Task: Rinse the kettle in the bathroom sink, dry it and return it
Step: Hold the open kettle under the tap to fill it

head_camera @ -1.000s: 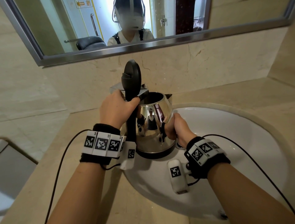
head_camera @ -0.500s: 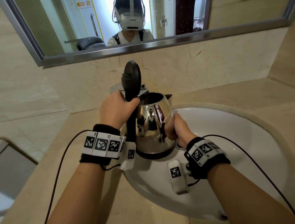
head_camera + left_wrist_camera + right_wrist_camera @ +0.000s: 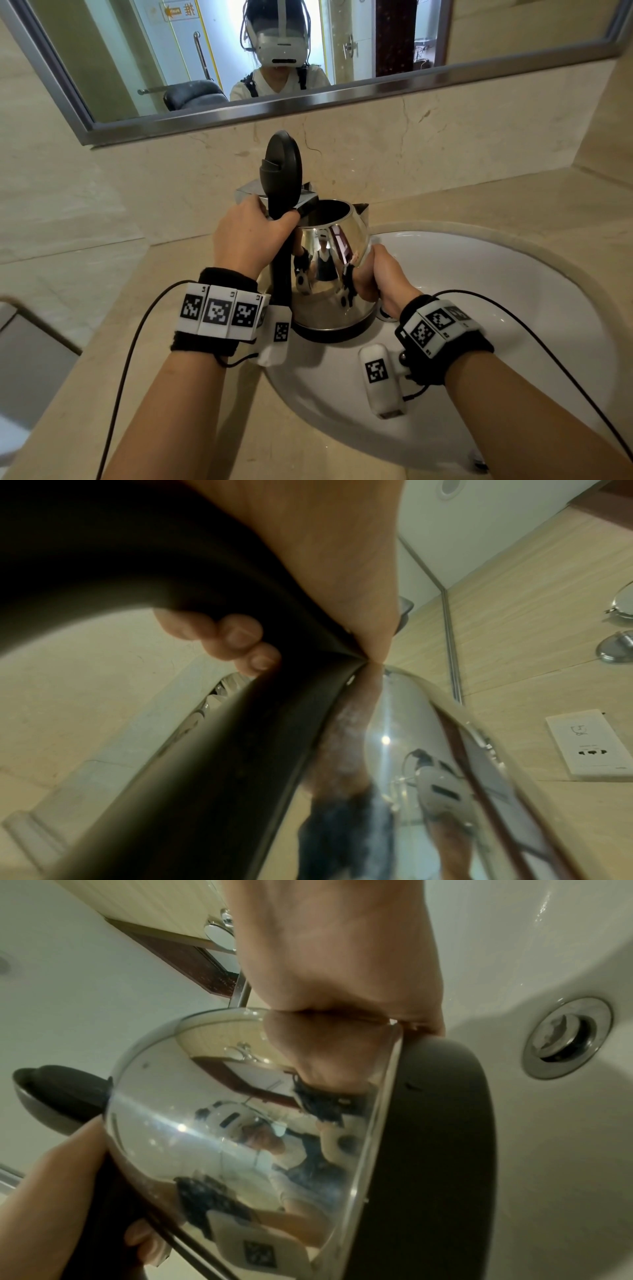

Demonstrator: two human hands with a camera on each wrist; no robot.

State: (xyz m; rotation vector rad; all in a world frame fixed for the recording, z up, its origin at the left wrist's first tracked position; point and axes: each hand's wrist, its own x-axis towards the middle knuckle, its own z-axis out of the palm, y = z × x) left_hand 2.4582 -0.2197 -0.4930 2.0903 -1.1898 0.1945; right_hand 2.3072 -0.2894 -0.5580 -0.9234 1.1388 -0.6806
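Two hands are on the kettle [image 3: 329, 270]: your left hand [image 3: 246, 240], at the centre of the head view, is wrapped round the black handle [image 3: 281, 274], thumb across its top near the hinge, and the left wrist view shows your fingertips [image 3: 240, 637] curled round the handle's far side. Your right hand [image 3: 376, 277], just right of centre, presses against the shiny steel body low on its right flank; the right wrist view shows the hand laid on the metal just above the black base [image 3: 438, 1137], but the fingers are hidden behind the body, so you cannot tell whether they curl under it. The kettle stands upright at the left edge of the white sink [image 3: 479, 274], with its black lid [image 3: 282, 164] flipped up and standing on end, and the mouth open. The drain [image 3: 565, 1038] shows in the right wrist view, right of the kettle's base. The mirror [image 3: 308, 51] fills the top of the head view, above the beige stone counter [image 3: 85, 342].
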